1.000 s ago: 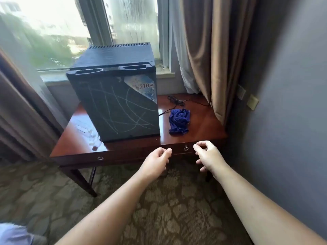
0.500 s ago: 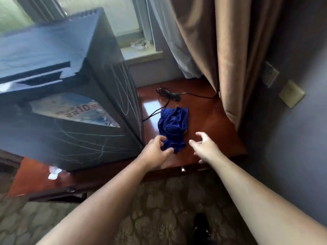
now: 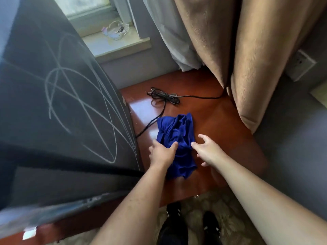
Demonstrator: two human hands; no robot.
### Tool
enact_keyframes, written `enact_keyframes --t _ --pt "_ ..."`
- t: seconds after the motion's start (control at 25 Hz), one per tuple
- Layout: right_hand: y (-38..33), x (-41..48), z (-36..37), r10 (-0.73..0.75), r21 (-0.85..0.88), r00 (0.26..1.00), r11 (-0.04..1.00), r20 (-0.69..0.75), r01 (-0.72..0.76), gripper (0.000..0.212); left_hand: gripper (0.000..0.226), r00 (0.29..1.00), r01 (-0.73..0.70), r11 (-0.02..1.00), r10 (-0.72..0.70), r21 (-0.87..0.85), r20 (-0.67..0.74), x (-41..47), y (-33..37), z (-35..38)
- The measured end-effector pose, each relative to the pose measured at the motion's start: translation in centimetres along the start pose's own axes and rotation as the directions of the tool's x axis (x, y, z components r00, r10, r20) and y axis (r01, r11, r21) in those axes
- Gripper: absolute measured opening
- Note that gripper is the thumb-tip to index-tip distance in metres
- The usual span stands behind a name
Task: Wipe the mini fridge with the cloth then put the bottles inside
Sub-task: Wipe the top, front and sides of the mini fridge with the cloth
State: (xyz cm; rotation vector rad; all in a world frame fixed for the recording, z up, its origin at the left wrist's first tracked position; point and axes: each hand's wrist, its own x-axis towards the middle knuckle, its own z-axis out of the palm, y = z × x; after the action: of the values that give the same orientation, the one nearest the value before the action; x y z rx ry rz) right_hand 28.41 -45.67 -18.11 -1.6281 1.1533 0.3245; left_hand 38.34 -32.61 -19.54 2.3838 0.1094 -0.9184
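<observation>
A crumpled blue cloth (image 3: 174, 137) lies on the glossy wooden table (image 3: 217, 131), just right of the black mini fridge (image 3: 58, 106). White scribble marks cover the fridge's side. My left hand (image 3: 161, 153) rests on the cloth's near left part, fingers spread over the fabric. At the cloth's right edge my right hand (image 3: 208, 150) hovers with its fingers apart, touching or almost touching the fabric. No bottles are in view.
A black power cord (image 3: 163, 97) lies coiled on the table behind the cloth. Beige curtains (image 3: 238, 59) hang over the table's back right corner. A crumpled clear wrapper (image 3: 115, 30) sits on the windowsill. A wall socket (image 3: 300, 67) is at right. My dark shoes (image 3: 177, 225) stand on the patterned carpet.
I have stepped closer and now look down over the table. Both hands moved forward from the table's front edge onto the blue cloth.
</observation>
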Motion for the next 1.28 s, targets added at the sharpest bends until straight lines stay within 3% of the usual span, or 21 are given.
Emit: enact_keyframes --t 0.16,0.24,0.32,0.44,0.56,0.8,0.88,1.0,1.08,1.16,1.28 --pt "0.7 0.3 1.5 0.053 0.070 0.998 0.996 -0.045 -0.050 0.063 0.111 0.999 -0.040 0.994 0.039 0.097 0.018 2.1 0.1 2.3" --pt "1.0 -0.3 2.3 0.039 0.104 0.998 0.994 -0.052 -0.034 0.063 0.097 0.992 -0.123 0.982 0.125 0.141 -0.006 2.2 -0.7 2.8" --pt "1.5 -1.3 2.2 0.006 0.114 0.997 0.993 -0.074 0.002 0.065 0.077 0.982 -0.188 0.980 0.188 0.067 0.007 2.0 -1.2 2.5" --pt "1.9 -4.2 1.0 -0.053 -0.011 0.988 0.999 -0.147 0.051 0.074 0.058 0.957 -0.289 0.957 0.289 0.017 0.013 0.0 -1.6 0.4" --pt "2.0 -8.1 0.0 -0.201 -0.129 0.964 0.975 -0.175 0.180 0.092 0.063 0.900 -0.435 0.900 0.435 0.022 -0.016 -3.6 -2.1 -2.4" --pt "1.9 -17.6 -0.2 -0.470 -0.201 0.867 0.877 -0.165 0.437 0.113 0.064 0.670 -0.741 0.668 0.742 0.068 0.012 -14.1 -3.3 -8.6" --pt "2.0 -21.4 0.2 -0.561 -0.154 0.806 0.828 -0.187 0.540 0.103 0.063 0.575 -0.818 0.573 0.817 0.047 0.033 -18.1 -4.0 -11.0" --pt "1.4 -26.3 0.3 -0.626 -0.055 0.710 0.762 -0.322 0.646 0.067 0.060 0.440 -0.898 0.440 0.897 0.003 0.033 -23.8 -4.8 -14.8" --pt "-0.3 -29.4 0.1 -0.678 -0.019 0.634 0.689 -0.371 0.725 0.058 0.060 0.335 -0.942 0.335 0.942 0.009 0.004 -27.4 -5.1 -18.1" --pt "-3.1 -32.7 0.2 -0.737 0.066 0.557 0.580 -0.382 0.812 0.054 0.061 0.233 -0.971 0.234 0.972 0.053 -0.020 -30.1 -4.6 -21.9" --pt "-8.6 -37.6 1.3 -0.792 0.103 0.386 0.385 -0.474 0.917 0.046 0.060 0.086 -0.981 0.101 0.992 0.164 -0.095 -33.0 -2.3 -28.8"
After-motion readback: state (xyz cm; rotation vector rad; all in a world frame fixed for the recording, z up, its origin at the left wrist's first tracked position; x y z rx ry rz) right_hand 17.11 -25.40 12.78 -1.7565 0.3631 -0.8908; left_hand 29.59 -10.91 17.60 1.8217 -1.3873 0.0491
